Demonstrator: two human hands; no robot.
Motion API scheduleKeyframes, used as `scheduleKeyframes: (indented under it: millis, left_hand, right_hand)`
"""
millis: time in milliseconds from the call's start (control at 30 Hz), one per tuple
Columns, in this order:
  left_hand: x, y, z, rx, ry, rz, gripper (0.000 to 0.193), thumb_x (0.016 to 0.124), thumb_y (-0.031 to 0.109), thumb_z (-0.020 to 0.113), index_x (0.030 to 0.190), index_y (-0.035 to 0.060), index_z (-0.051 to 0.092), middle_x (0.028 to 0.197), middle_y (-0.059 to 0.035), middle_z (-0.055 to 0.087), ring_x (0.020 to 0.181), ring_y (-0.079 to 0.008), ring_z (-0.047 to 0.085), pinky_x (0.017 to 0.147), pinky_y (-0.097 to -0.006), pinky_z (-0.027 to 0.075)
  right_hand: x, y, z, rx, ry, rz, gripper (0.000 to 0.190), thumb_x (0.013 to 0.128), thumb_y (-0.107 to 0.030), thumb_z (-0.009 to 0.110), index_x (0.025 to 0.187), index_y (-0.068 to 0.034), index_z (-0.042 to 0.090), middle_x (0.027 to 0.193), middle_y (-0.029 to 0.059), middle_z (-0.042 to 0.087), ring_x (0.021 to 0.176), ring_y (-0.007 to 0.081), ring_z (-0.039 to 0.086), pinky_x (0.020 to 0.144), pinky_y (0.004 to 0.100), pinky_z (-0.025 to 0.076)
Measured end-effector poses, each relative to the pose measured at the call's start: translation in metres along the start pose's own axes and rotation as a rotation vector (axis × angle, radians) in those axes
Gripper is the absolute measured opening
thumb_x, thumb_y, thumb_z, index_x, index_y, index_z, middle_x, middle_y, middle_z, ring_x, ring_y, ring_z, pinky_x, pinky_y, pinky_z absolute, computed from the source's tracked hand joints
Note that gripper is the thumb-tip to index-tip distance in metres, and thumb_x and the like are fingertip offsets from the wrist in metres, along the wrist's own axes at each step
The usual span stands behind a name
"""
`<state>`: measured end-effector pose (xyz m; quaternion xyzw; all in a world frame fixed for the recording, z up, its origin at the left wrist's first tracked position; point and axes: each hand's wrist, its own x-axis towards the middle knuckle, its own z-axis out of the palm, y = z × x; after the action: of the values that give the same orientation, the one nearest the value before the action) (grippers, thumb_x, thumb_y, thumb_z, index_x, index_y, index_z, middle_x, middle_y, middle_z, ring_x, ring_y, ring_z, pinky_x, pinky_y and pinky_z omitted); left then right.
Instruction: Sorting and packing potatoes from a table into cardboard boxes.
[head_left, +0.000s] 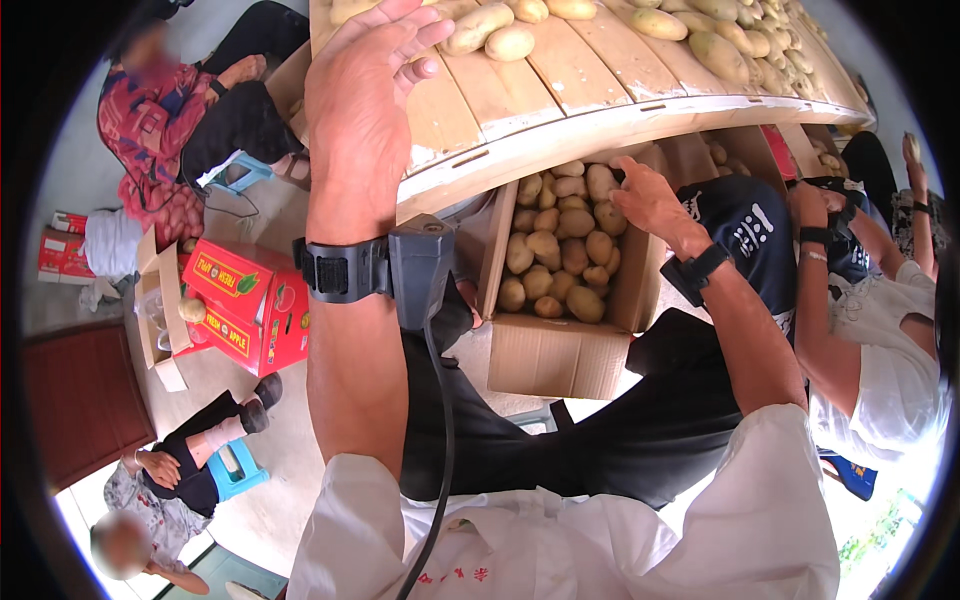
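Note:
A cardboard box (556, 352) filled with potatoes (576, 256) stands below the edge of a wooden slatted table (525, 82). My right hand (651, 196) reaches into the top right of the box, its fingers on a potato (601, 182); whether they grip it I cannot tell. Raised over the table's left end, my left hand (367, 90) has its fingers apart and holds nothing that I can see. Close to its fingertips lie several potatoes (480, 28) on the slats. Each of my wrists wears a black strap with a device.
A larger potato pile (720, 45) covers the table's right part. Red fruit cartons (251, 300) and an open carton (161, 322) stand on the floor at left. One person sits at upper left, another at lower left; co-workers sit close on my right, beside more boxes.

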<state>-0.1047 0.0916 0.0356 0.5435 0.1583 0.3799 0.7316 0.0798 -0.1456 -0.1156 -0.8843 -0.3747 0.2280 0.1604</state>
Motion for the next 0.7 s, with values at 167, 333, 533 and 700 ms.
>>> scheduleKeyframes:
  millis: [167,333,533,700]
  left_hand:
    - [-0.006,-0.001,0.004,0.065,0.041,-0.013,0.035,0.103,0.008,0.059,0.134,-0.0086,0.058,0.123,-0.0163,0.069,0.117,-0.0264,0.069,0.09,-0.0321,0.05]
    - [0.001,0.005,0.007,0.11,0.102,-0.117,0.032,0.103,0.012,0.061,0.131,-0.0046,0.062,0.118,-0.0118,0.071,0.111,-0.0215,0.07,0.088,-0.03,0.05]
    - [0.008,0.005,0.012,0.076,0.074,-0.051,0.028,0.101,0.012,0.065,0.126,-0.0017,0.066,0.115,-0.0094,0.073,0.107,-0.0184,0.07,0.086,-0.0289,0.05]
    - [0.026,-0.012,0.024,0.451,-0.052,-0.102,0.029,0.097,0.009,0.067,0.124,-0.0003,0.07,0.115,-0.0076,0.075,0.104,-0.0147,0.071,0.084,-0.0283,0.05]
  right_hand:
    - [-0.007,-0.001,-0.012,0.023,-0.016,0.0,0.048,0.087,-0.018,0.069,0.132,-0.001,0.064,0.117,0.0318,0.07,0.117,0.0488,0.064,0.099,0.0509,0.052]
    - [-0.014,-0.011,-0.03,0.03,0.031,-0.082,0.038,0.089,-0.022,0.065,0.121,-0.002,0.071,0.111,0.0265,0.073,0.108,0.0456,0.069,0.095,0.0499,0.054]
    - [-0.015,-0.023,-0.056,0.042,-0.077,-0.039,0.036,0.09,-0.023,0.065,0.119,-0.003,0.073,0.101,0.0221,0.076,0.096,0.039,0.075,0.091,0.0456,0.056]
    - [-0.013,-0.03,-0.074,0.236,-0.04,-0.06,0.038,0.091,-0.025,0.065,0.12,-0.002,0.073,0.111,0.0241,0.075,0.104,0.04,0.072,0.096,0.0437,0.055]
